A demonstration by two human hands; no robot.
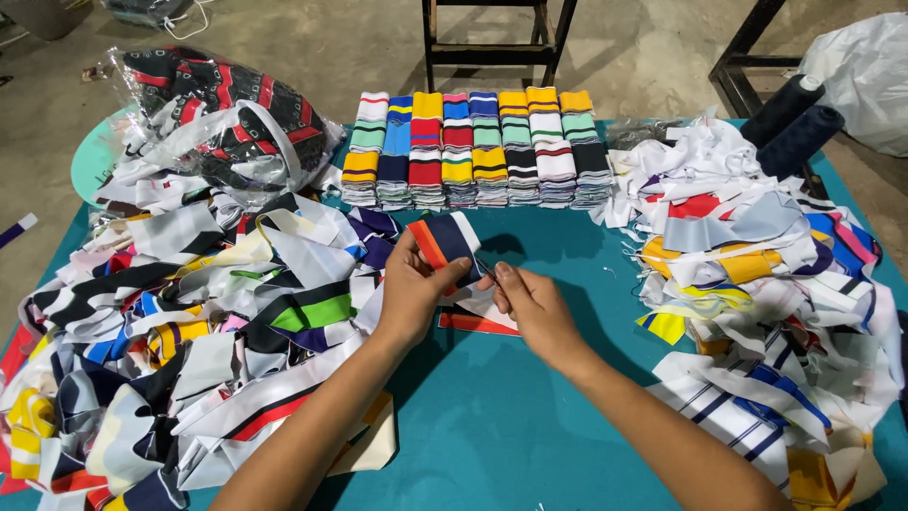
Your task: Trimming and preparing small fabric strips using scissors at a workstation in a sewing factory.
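Both hands meet at the middle of the teal counter (511,416). The left hand (413,289) is closed around a navy fabric strip (445,241) with orange and white bands, holding it upright just above the surface, thumb pressed across its front. The right hand (532,305) pinches in from the other side, fingers narrow at the strip's lower right edge, gripping something thin there; what it is, I cannot tell. Under the hands lies a white piece with a red stripe (478,322), flat on the counter. Beyond them, neat stacks of striped knit bands (473,151) stand in rows. A loose heap of fabric scraps (189,322) fills the left side, another scrap heap (757,274) the right. Two dark thread cones (793,125) sit at the far right corner, and a clear plastic bag of patterned cloth (222,118) at the far left.
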